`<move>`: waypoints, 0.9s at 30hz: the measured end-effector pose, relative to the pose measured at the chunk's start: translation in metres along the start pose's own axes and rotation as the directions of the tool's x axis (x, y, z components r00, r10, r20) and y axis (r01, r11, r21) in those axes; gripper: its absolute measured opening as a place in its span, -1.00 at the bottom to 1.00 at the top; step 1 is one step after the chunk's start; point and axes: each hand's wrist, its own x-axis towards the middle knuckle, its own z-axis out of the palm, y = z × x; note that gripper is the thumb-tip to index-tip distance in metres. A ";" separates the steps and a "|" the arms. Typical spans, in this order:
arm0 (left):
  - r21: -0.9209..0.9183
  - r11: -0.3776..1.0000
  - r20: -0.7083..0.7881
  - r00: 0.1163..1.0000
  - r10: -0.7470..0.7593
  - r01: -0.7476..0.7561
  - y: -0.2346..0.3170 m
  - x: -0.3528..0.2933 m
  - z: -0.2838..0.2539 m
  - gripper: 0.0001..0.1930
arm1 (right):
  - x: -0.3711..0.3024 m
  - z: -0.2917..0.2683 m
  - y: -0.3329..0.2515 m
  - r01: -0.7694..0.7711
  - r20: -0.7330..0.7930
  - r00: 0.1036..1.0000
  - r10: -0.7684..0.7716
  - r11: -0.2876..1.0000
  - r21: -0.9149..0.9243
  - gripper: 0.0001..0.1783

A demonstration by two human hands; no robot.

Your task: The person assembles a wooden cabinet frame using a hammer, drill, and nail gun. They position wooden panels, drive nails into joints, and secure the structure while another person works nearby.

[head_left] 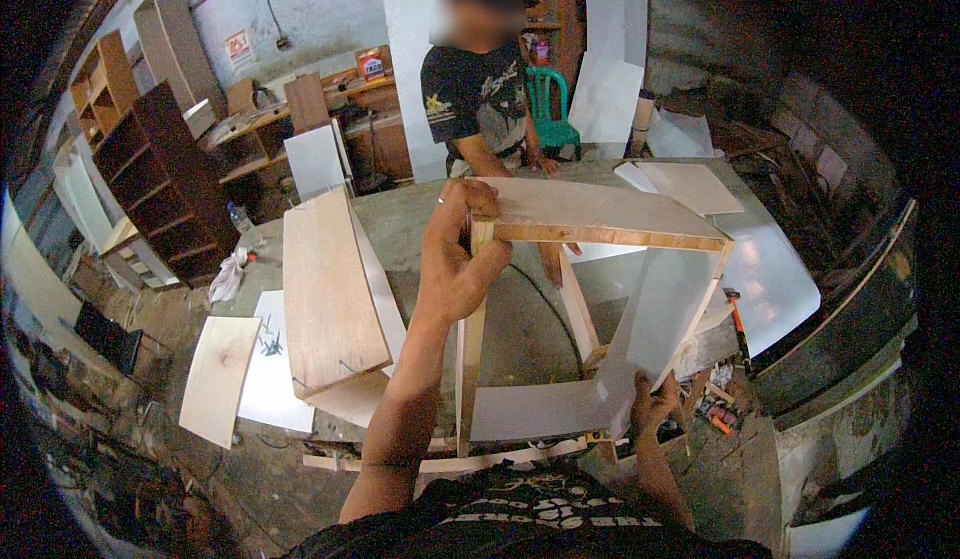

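Observation:
Before me stands an open rectangular wooden frame [600,211], made of thin pale boards, upright at the near side of the worktable [405,234]. My left hand [465,249] is closed round its upper left corner, thumb on the near edge and fingers over the top. Lower down on the right, my right hand [652,406] is closed on the edge of the frame's right side board; some of its fingers are hidden behind the board. Through the opening shows another light wooden piece [575,304], with a co-worker's hand [552,262] at its upper end.
Across the table stands a co-worker [478,109]. A long plywood box [335,289] lies left of the frame, near a white sheet with small dark pieces [268,344]. A hammer [738,324] and an orange tool [720,419] lie at right. A green chair [550,109] stands behind.

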 end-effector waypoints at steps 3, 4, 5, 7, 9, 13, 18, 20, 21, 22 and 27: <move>-0.040 0.998 -0.012 0.999 -0.043 0.042 -0.001 0.000 0.001 -0.70 | 0.001 0.001 0.001 0.017 0.008 1.000 -0.017 1.000 0.012 -0.52; -0.028 0.999 -0.018 0.999 -0.034 0.033 -0.003 -0.001 0.001 -0.70 | 0.002 0.001 0.002 0.095 -0.008 0.995 -0.096 0.993 -0.072 -0.54; -0.016 1.000 -0.024 0.999 -0.025 0.024 -0.004 -0.001 0.001 -0.70 | 0.003 0.000 0.003 0.181 0.002 0.983 -0.183 0.972 -0.151 -0.56; -0.011 1.000 -0.039 0.999 -0.013 0.013 -0.008 -0.003 0.000 -0.71 | 0.003 0.000 0.006 0.183 0.023 0.983 -0.182 0.969 -0.168 -0.58; 0.053 0.998 -0.068 0.997 -0.023 0.026 -0.013 -0.003 -0.003 -0.74 | 0.002 0.000 0.008 0.012 0.017 1.000 -0.011 0.999 -0.052 -0.58; 0.046 0.995 -0.186 0.979 -0.078 0.088 -0.022 0.000 -0.011 -0.79 | 0.002 0.005 0.009 -0.020 0.054 0.998 0.026 0.994 -0.110 -0.57; 0.049 0.999 -0.195 0.981 0.017 -0.007 -0.030 0.000 -0.023 -0.78 | 0.008 0.010 -0.004 0.200 0.053 0.979 -0.196 0.976 -0.091 -0.57; 0.057 0.998 -0.218 0.976 0.024 -0.012 -0.040 -0.001 -0.028 -0.77 | 0.011 0.009 -0.015 0.196 0.056 0.980 -0.191 0.975 -0.103 -0.51; 0.062 0.998 -0.238 0.971 0.001 0.015 -0.046 -0.004 -0.029 -0.77 | 0.014 0.006 -0.021 0.188 0.076 0.981 -0.179 0.973 -0.132 -0.49; 0.082 0.996 -0.256 0.967 -0.012 0.034 -0.053 -0.007 -0.031 -0.77 | 0.017 0.002 -0.028 0.196 0.102 0.978 -0.182 0.970 -0.144 -0.46; 0.001 0.984 -0.329 0.930 -0.167 0.177 -0.089 -0.020 -0.047 -0.76 | 0.036 -0.011 -0.064 0.064 0.231 0.973 -0.010 0.972 -0.227 -0.39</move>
